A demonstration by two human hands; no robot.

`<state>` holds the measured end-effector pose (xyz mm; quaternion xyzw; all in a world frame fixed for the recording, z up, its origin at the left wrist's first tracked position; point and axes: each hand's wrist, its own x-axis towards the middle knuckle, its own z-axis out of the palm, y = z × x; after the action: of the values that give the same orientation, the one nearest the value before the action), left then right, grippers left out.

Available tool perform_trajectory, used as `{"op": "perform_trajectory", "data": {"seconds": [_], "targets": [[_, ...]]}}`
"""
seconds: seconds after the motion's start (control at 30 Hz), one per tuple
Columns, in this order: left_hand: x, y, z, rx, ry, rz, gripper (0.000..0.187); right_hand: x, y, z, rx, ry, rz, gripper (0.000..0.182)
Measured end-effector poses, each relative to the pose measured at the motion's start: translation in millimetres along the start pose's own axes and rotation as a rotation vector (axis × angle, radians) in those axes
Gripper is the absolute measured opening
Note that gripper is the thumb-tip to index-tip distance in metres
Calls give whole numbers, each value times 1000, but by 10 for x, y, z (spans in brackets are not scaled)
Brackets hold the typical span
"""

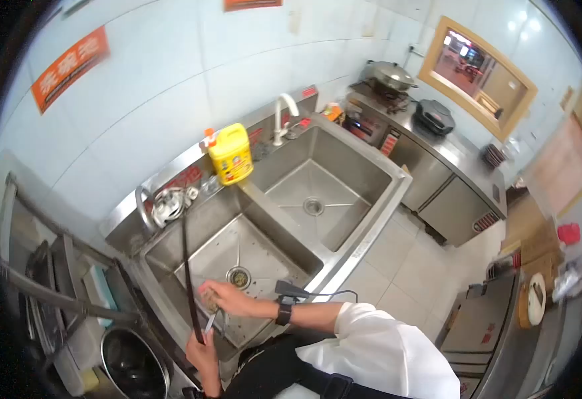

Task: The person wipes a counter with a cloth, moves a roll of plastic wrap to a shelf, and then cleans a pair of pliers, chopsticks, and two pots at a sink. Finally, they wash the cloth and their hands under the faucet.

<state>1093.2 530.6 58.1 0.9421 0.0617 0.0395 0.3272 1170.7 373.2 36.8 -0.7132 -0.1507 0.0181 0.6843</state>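
Observation:
Over the near left sink (274, 249), my left hand (203, 358) is closed around the lower end of a long, thin, dark object (188, 266). This object slants up towards the sink's back edge. A short, pale, shiny piece (210, 323) sticks up beside my left fingers; what it belongs to is unclear. My right hand (231, 299), with a dark watch on the wrist, is closed on a brownish, rough-looking pad (207, 299) close beside the dark object. Small dark bits lie around the drain (238, 277).
A yellow jug (231, 154) stands behind the sinks, near a white faucet (282, 113) and a bundled hose (169, 205). Left are a metal rack (71, 302) and a dark round bowl (133, 366). A counter with a lidded pan (391, 76) stands back right.

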Motion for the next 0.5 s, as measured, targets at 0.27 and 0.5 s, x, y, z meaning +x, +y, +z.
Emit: {"op": "perform_trajectory", "data": {"seconds": [0.27, 0.5], "targets": [[13, -50, 176, -466, -31, -36, 20, -64, -56, -102, -144, 27, -164, 27], [66, -114, 77, -508, 2, -125, 26, -148, -83, -130, -30, -49, -236, 35]]}}
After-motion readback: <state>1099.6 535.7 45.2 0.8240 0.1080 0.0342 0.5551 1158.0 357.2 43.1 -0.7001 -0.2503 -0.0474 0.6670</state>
